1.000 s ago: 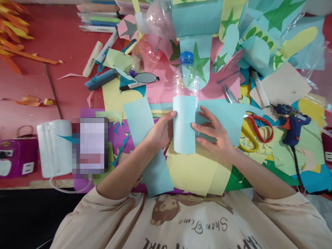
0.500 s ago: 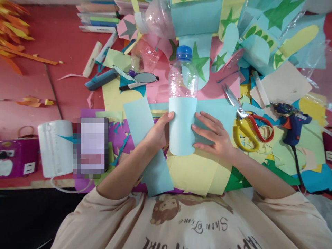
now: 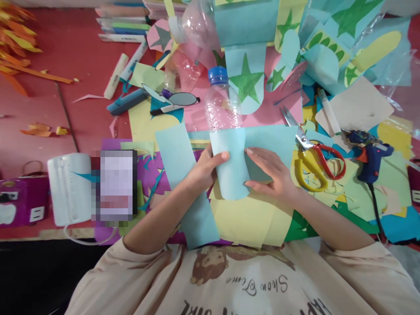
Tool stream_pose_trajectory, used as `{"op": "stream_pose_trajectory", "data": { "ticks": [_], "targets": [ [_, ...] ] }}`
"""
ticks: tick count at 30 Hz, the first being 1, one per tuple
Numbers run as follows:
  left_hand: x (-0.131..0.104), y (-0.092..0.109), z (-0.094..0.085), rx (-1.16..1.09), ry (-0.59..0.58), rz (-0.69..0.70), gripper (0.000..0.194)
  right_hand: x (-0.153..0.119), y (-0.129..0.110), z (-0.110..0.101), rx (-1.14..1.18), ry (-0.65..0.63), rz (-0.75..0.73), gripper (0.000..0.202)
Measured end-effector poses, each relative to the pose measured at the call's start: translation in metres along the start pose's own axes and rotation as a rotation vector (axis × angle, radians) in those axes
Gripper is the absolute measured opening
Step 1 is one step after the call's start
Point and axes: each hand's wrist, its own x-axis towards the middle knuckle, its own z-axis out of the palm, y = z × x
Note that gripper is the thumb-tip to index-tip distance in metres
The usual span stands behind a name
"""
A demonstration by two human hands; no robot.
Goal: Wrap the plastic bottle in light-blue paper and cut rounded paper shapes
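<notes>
A clear plastic bottle [image 3: 223, 103] with a blue cap lies in the middle, leaning toward upper left. Light blue paper [image 3: 229, 170] wraps its lower half. My left hand [image 3: 205, 168] grips the bottle from the left, its thumb across the front of the paper and the other fingers hidden behind. At the right side my right hand [image 3: 274, 173] is open, fingers spread, with fingertips at the bottle's edge. Beneath the bottle and my right hand are a light blue sheet [image 3: 278, 134] and pale yellow paper [image 3: 246, 221]. A light blue strip [image 3: 175, 148] runs under my left forearm.
Scissors [image 3: 305, 142] with red and yellow handles lie at right, beside a blue glue gun [image 3: 372, 162]. A phone [image 3: 116, 183] and a white device [image 3: 70, 188] are at left. Glasses [image 3: 182, 98], another clear bottle [image 3: 200, 26] and star-decorated paper pieces [image 3: 246, 78] lie farther back.
The bottle has tilted, its cap moving left and down and its base shifting right. My left thumb has slid farther across the paper. My right fingers have drawn closer together.
</notes>
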Motion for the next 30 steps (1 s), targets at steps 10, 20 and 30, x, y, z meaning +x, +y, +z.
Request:
{"op": "stream_pose_trajectory", "data": {
  "ticks": [10,20,30],
  "targets": [
    [0.0046,0.0023,0.0095,-0.118,-0.002,0.022,0.063,-0.0042,-0.0042,0.0006,0.112,0.036,0.113,0.074],
    [0.0003,0.0012,0.0062,-0.018,-0.049,0.087,0.066,-0.0078,-0.0065,0.0061,0.207,0.050,0.243,0.071],
    [-0.0008,-0.0021,0.0028,0.001,0.009,0.019,0.074,-0.0056,-0.0074,0.0064,0.306,-0.030,0.312,0.065]
  ]
}}
